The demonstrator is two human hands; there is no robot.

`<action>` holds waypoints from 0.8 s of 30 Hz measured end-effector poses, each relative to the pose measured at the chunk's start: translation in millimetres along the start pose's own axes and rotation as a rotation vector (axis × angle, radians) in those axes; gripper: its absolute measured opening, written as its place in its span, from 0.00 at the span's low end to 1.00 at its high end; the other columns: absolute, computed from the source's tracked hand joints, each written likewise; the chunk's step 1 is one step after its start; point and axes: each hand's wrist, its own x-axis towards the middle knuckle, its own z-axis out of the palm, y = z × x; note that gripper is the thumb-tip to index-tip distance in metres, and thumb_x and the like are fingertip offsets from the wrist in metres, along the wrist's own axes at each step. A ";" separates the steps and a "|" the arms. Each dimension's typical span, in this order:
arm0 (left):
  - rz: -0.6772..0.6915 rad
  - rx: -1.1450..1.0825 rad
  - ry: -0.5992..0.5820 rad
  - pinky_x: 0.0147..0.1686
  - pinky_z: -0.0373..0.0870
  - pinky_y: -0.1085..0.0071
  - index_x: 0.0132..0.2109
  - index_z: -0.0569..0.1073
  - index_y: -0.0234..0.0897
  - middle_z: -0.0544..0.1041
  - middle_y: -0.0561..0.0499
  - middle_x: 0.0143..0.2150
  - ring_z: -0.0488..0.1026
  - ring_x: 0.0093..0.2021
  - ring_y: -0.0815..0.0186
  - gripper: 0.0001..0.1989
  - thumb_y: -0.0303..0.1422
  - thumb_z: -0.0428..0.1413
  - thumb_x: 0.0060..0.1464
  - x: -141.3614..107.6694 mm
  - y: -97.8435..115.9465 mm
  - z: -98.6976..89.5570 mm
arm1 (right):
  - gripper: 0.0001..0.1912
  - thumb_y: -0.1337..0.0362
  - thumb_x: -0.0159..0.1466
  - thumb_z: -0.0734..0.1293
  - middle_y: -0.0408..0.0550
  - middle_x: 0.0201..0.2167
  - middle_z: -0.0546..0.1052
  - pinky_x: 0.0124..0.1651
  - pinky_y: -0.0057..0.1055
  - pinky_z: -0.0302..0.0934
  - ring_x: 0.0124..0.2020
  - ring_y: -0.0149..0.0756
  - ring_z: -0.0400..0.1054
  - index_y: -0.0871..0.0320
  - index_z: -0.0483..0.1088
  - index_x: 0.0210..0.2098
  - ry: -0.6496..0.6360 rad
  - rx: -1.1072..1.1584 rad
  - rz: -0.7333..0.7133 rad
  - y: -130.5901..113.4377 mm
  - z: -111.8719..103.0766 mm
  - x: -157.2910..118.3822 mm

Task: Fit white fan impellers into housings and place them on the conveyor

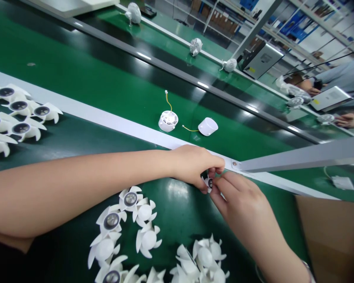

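My left hand (196,165) reaches in from the left, its fingers closed round a small white fan wheel (208,182) with a dark hub. Against the same wheel, the fingertips of my right hand (238,196) are pinched together; part of the wheel is hidden by the fingers. Below my left forearm, white fan wheels (111,221) lie in a curved row, some hub side up. A heap of more wheels (205,257) sits nearer the bottom edge. Beyond my hands are two white round housings (168,120) (208,126) with yellow wires.
Several fan wheels (21,128) stand at the far left. A metal strip (120,128) and a slanting grey post (297,157) border the work surface. A cardboard box (330,236) is at the lower right. Across the line, a person's hand (349,120) is near a white part.
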 end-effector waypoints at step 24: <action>0.071 -0.009 0.034 0.31 0.60 0.72 0.46 0.72 0.42 0.82 0.60 0.43 0.77 0.41 0.66 0.24 0.38 0.70 0.42 -2.3 -9.2 3.5 | 0.44 0.81 0.55 0.60 0.57 0.70 0.53 0.60 0.48 0.59 0.68 0.54 0.52 0.53 0.53 0.70 -0.153 0.047 -0.059 45.5 21.4 164.2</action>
